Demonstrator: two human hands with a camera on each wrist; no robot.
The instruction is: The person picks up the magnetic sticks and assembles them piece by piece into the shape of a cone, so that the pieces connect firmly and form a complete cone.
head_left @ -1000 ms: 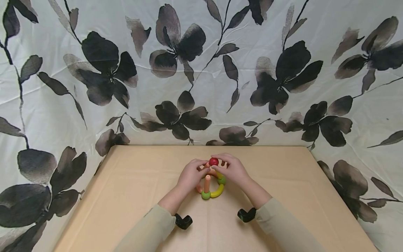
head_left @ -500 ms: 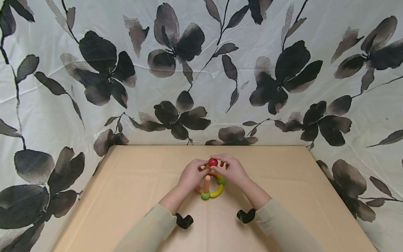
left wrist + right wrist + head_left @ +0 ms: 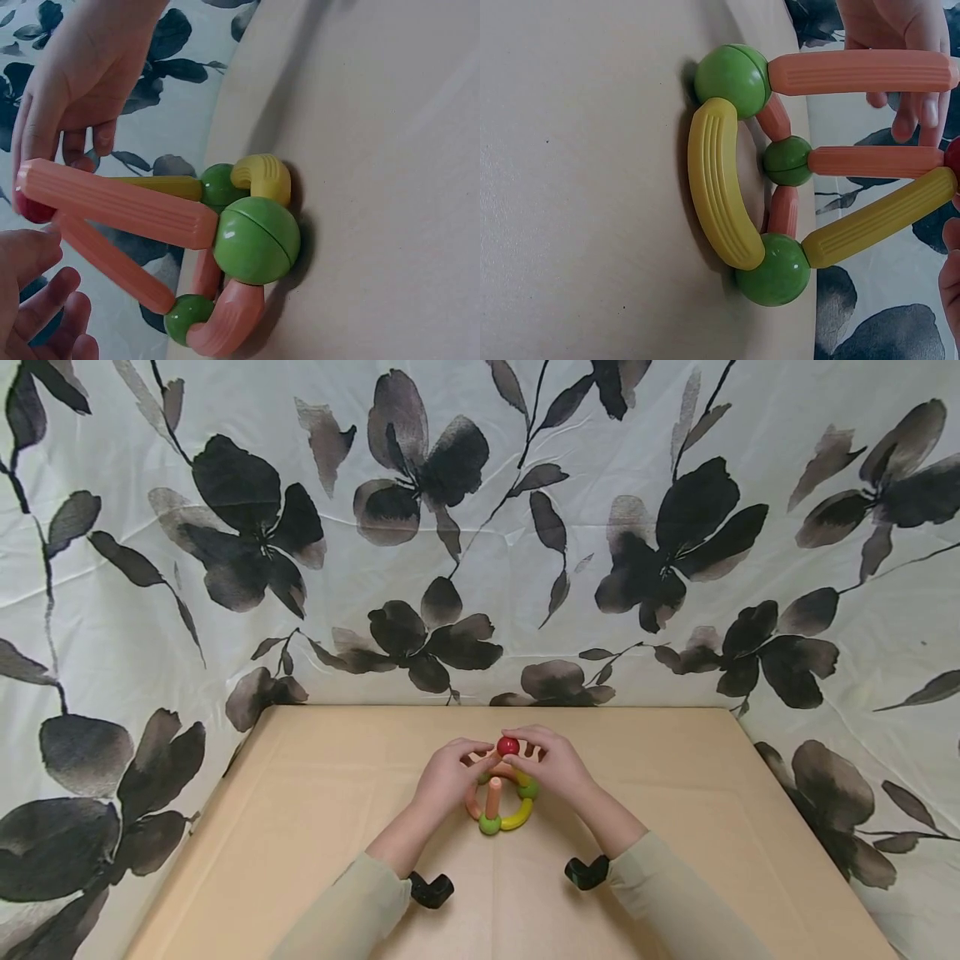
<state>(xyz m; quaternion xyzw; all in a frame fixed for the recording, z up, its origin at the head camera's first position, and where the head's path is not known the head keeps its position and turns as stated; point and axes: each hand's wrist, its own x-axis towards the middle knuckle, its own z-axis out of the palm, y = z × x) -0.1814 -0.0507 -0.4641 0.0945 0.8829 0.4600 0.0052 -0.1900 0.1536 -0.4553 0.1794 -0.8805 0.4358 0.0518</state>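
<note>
A toy frame of pink and yellow rods with green balls stands on the table. Its base is a ring with a curved yellow rod (image 3: 718,184). A straight yellow rod (image 3: 881,217) and a pink rod (image 3: 877,161) lean up to a red ball (image 3: 507,746) at the top. My right hand (image 3: 561,766) pinches that ball between thumb and fingers. My left hand (image 3: 442,779) is beside it, thumb and index apart, fingertips close to the ball and pink rod. Nearest me, another pink rod (image 3: 493,797) rises from a green ball (image 3: 490,825), its upper end free.
The structure rests on a tan table (image 3: 637,777), towards its far edge. A floral cloth (image 3: 555,443) hangs behind the table and at both sides. A black wrist camera (image 3: 431,890) is at my left cuff, another black camera (image 3: 587,872) at my right.
My left hand has drawn back slightly to the left, and its thumb and index have spread. The right hand stays on the red ball.
</note>
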